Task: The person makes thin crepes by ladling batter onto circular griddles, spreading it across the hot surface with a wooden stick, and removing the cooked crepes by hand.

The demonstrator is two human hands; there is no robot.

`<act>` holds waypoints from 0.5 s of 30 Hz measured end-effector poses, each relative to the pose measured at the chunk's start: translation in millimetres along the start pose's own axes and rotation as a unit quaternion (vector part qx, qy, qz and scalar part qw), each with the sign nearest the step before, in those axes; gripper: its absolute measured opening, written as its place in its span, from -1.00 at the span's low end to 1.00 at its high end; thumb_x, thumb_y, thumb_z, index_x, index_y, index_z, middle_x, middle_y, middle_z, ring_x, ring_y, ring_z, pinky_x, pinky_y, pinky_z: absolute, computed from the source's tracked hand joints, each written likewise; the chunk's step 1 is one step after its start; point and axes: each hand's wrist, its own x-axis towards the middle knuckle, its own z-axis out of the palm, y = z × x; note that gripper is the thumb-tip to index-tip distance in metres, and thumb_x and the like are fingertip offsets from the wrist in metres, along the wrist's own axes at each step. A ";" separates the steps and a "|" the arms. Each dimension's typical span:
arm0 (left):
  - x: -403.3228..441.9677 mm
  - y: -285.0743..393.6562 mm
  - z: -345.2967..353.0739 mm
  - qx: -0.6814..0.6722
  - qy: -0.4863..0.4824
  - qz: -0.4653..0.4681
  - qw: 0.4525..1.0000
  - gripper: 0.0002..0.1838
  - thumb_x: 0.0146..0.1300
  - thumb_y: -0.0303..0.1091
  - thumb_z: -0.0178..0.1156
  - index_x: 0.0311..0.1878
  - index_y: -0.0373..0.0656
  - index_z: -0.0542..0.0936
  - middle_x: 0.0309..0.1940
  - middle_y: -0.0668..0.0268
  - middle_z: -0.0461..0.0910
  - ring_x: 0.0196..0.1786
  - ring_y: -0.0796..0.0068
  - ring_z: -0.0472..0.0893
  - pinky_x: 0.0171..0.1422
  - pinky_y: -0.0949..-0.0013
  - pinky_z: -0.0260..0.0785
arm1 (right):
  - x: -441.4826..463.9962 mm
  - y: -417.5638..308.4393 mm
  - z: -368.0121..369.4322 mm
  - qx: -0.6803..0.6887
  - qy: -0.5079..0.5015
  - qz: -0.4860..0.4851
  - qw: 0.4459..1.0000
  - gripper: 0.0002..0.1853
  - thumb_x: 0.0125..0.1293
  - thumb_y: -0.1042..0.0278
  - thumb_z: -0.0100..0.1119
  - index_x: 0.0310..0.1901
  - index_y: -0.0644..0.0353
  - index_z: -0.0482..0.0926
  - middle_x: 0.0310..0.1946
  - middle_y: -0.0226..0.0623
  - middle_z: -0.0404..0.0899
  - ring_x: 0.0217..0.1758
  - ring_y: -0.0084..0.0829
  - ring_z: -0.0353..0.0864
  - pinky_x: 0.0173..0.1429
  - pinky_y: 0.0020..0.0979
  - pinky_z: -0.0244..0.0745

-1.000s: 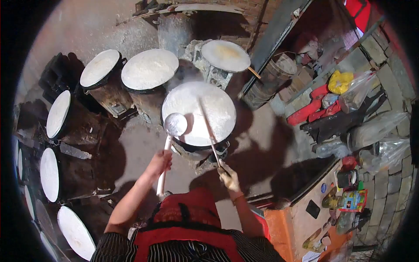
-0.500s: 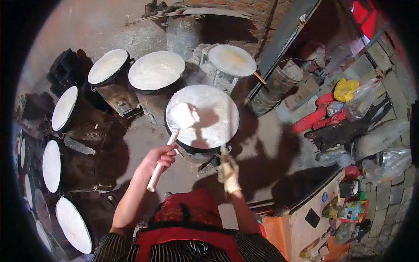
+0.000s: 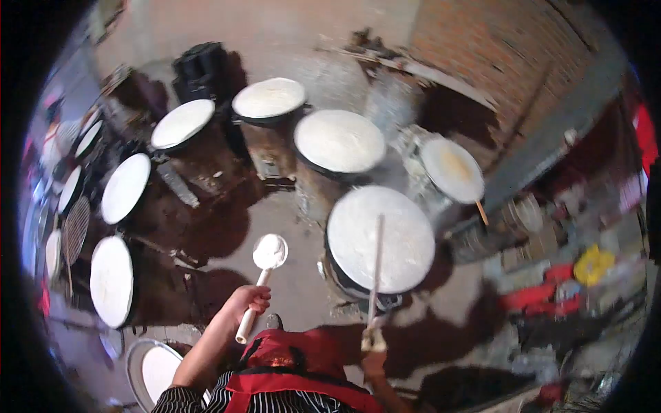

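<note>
Ladle [image 3: 270, 253], its bowl bearing white stuff, is above the floor [image 3: 289, 220], left of a round white top [image 3: 406, 241]; the left hand [image 3: 253, 301] grips its handle. The right hand [image 3: 373, 340] clasps a stick [image 3: 377, 268] reaching over that top.

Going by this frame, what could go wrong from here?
The ladle in the left hand carries white stuff over the floor, beside the griddle; a tilt might spill some. The stick in the right hand reaches across the griddle's white layer; pressing too hard could tear or streak it.
</note>
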 end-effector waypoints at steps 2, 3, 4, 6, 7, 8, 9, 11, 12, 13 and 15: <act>-18.8 -1.4 -24.6 -0.097 -0.005 0.029 0.995 -0.92 0.37 -0.50 0.01 -0.23 -0.26 0.32 -0.53 0.40 0.27 -0.62 0.74 0.20 -0.70 0.69 0.03 | -18.2 2.4 41.8 -0.601 -0.173 -0.210 0.751 -0.56 0.38 0.20 0.15 0.21 0.23 0.53 -0.24 -0.10 0.66 -0.23 -0.26 0.66 -0.13 -0.31 0.53; -28.1 0.0 -36.5 -0.112 -0.003 0.053 0.992 -0.92 0.37 -0.50 0.01 -0.23 -0.26 0.32 -0.52 0.40 0.28 -0.62 0.73 0.20 -0.69 0.68 0.05 | -15.2 11.5 66.1 -0.662 -0.217 -0.240 0.676 -0.54 0.33 0.15 0.22 0.18 0.22 0.56 -0.33 -0.04 0.67 -0.30 -0.19 0.69 -0.21 -0.26 0.55; -39.1 1.7 -48.5 -0.125 -0.001 0.076 0.989 -0.92 0.37 -0.49 0.01 -0.23 -0.25 0.33 -0.52 0.40 0.28 -0.62 0.73 0.20 -0.69 0.68 0.06 | -14.2 17.7 95.4 -0.684 -0.255 -0.179 0.659 -0.54 0.32 0.15 0.23 0.17 0.23 0.56 -0.26 -0.10 0.70 -0.22 -0.23 0.69 -0.17 -0.26 0.56; -53.3 7.0 -80.7 -0.156 0.004 0.121 0.980 -0.92 0.38 -0.49 0.00 -0.23 -0.26 0.33 -0.51 0.38 0.29 -0.62 0.72 0.21 -0.67 0.68 0.07 | 48.8 85.4 104.7 -0.012 -0.150 0.299 0.942 -0.52 0.36 0.24 0.18 0.28 0.19 0.47 -0.07 -0.27 0.67 -0.06 -0.33 0.64 -0.09 -0.33 0.56; -60.8 11.9 -96.9 -0.173 0.005 0.144 0.974 -0.92 0.38 -0.49 0.00 -0.23 -0.26 0.34 -0.51 0.38 0.30 -0.62 0.72 0.21 -0.67 0.68 0.08 | 60.0 103.2 132.3 -0.113 -0.190 0.233 0.947 -0.60 0.35 0.33 0.15 0.20 0.18 0.50 -0.15 -0.31 0.63 -0.20 -0.39 0.58 -0.21 -0.40 0.51; -69.1 17.8 -108.9 -0.188 0.020 0.173 0.967 -0.92 0.38 -0.49 0.00 -0.23 -0.26 0.34 -0.51 0.37 0.31 -0.62 0.72 0.22 -0.67 0.67 0.09 | 69.8 119.9 161.6 -0.225 -0.217 0.159 0.937 -0.68 0.34 0.41 0.12 0.12 0.17 0.52 -0.24 -0.35 0.59 -0.33 -0.46 0.53 -0.33 -0.47 0.46; -77.4 25.4 -119.7 -0.204 0.035 0.203 0.957 -0.92 0.38 -0.49 0.00 -0.23 -0.27 0.34 -0.50 0.36 0.32 -0.62 0.72 0.22 -0.67 0.67 0.09 | 79.6 136.6 190.7 -0.327 -0.227 0.085 0.913 -0.74 0.33 0.50 0.09 0.04 0.16 0.55 -0.32 -0.39 0.55 -0.47 -0.52 0.47 -0.44 -0.53 0.42; -86.7 40.3 -146.0 -0.232 0.056 0.257 0.937 -0.92 0.38 -0.49 0.01 -0.23 -0.27 0.34 -0.49 0.33 0.35 -0.63 0.71 0.23 -0.66 0.66 0.10 | 102.2 168.6 242.0 -0.541 -0.322 0.029 0.777 -0.75 0.28 0.51 0.08 -0.02 0.16 0.57 -0.34 -0.41 0.56 -0.39 -0.51 0.52 -0.31 -0.51 0.45; -91.5 48.8 -160.5 -0.245 0.063 0.279 0.926 -0.92 0.37 -0.49 0.01 -0.23 -0.28 0.34 -0.48 0.31 0.37 -0.63 0.70 0.23 -0.66 0.65 0.11 | 106.1 189.1 265.4 -0.597 -0.369 0.016 0.712 -0.76 0.26 0.52 0.07 -0.05 0.17 0.59 -0.35 -0.43 0.56 -0.34 -0.51 0.54 -0.25 -0.49 0.47; -97.3 59.5 -174.0 -0.254 0.060 0.297 0.919 -0.91 0.37 -0.48 0.02 -0.22 -0.28 0.34 -0.47 0.29 0.38 -0.62 0.70 0.24 -0.66 0.64 0.11 | 106.9 211.6 289.9 -0.622 -0.411 -0.001 0.666 -0.76 0.23 0.52 0.07 -0.07 0.17 0.60 -0.36 -0.44 0.57 -0.30 -0.51 0.56 -0.18 -0.48 0.49; -100.1 84.6 -205.1 -0.250 0.064 0.333 0.907 -0.90 0.38 -0.47 0.01 -0.25 -0.27 0.34 -0.50 0.34 0.36 -0.63 0.71 0.24 -0.66 0.63 0.10 | 83.6 243.0 355.7 -0.607 -0.507 -0.049 0.610 -0.77 0.23 0.48 0.10 -0.09 0.22 0.60 -0.32 -0.35 0.63 -0.20 -0.45 0.60 -0.01 -0.43 0.48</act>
